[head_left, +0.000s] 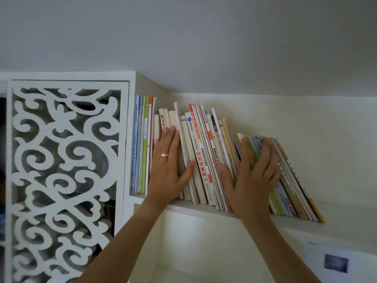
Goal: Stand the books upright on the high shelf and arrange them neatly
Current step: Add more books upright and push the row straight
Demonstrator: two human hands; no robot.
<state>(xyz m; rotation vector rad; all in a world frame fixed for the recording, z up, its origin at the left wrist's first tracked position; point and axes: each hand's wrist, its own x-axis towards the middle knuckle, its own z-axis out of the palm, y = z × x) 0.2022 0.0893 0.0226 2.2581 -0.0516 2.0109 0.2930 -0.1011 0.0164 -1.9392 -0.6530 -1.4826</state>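
A row of several books (pixel 201 160) stands on the high white shelf (pixel 204 210), spines outward. The thin ones at the far left (pixel 142 146) stand upright against the cabinet side. The rest lean to the left, and the short ones at the right end (pixel 293 180) lean the most. My left hand (pixel 168 166), a ring on one finger, lies flat with straight fingers on the pale spines near the left. My right hand (pixel 252 176) presses the colourful thin books at the right, fingers spread and slightly bent over their tops.
A white cabinet with a carved scrollwork door (pixel 65 170) adjoins the shelf on the left. The ceiling slopes close above the books. Bare shelf runs on to the right of the last book. A paper with a dark picture (pixel 335 263) hangs on the wall below.
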